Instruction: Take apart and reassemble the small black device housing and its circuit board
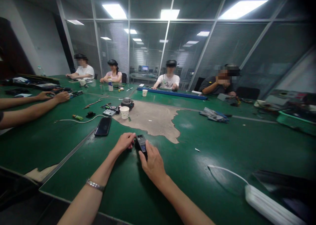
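Observation:
A small black boxy device (141, 140) with a grey top face and a bluish patch is in my right hand (155, 162). The fingers and thumb of that hand wrap round its lower right side. Close by on the left, my left hand (125, 142) has its fingers curled together near the device's upper left corner. Whatever those fingers may pinch is hidden. Beyond my left hand, a black phone (103, 126) lies on the green table (182, 175).
A paper cup (124, 112) stands beside loose electronic parts. Gloves (214, 114) lie right of the peeled patch (153, 119); a white power strip (269, 202) is near right. Another person's hands (60, 96) work at left. Several people sit across the table.

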### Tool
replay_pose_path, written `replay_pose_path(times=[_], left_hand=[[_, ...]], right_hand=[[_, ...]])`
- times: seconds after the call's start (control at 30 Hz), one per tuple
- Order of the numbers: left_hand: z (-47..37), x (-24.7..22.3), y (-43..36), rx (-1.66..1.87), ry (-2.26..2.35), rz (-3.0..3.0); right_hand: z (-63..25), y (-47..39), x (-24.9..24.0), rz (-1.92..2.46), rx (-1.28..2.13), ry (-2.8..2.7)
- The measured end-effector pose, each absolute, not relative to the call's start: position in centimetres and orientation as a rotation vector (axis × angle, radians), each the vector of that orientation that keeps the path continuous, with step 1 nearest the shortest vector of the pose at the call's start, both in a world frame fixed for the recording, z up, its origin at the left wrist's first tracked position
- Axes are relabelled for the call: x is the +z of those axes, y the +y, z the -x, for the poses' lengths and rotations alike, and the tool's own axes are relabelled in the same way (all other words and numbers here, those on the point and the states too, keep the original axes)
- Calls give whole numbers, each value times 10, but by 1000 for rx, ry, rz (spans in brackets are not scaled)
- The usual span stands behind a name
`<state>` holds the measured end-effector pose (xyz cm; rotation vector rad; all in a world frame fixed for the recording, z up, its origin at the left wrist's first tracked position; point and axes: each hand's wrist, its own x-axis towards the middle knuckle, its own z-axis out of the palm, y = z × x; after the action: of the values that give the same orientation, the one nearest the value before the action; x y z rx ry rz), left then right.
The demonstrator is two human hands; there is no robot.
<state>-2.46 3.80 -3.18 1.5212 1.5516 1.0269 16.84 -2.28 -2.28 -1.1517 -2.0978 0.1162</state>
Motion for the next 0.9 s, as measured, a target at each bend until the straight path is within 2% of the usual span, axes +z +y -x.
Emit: replay_pose_path(times=[0.23, 0.53, 0.9], left_hand=[[25, -31, 38, 1012, 1565, -1512], [24, -30, 37, 1019, 1520, -1454], [24, -27, 35, 993, 1485, -1507]], right_hand=[[-169, -22, -25, 1134, 141, -2056], [-184, -12, 12, 1090, 231, -1848], [-214, -5, -31, 1258, 240, -1890]])
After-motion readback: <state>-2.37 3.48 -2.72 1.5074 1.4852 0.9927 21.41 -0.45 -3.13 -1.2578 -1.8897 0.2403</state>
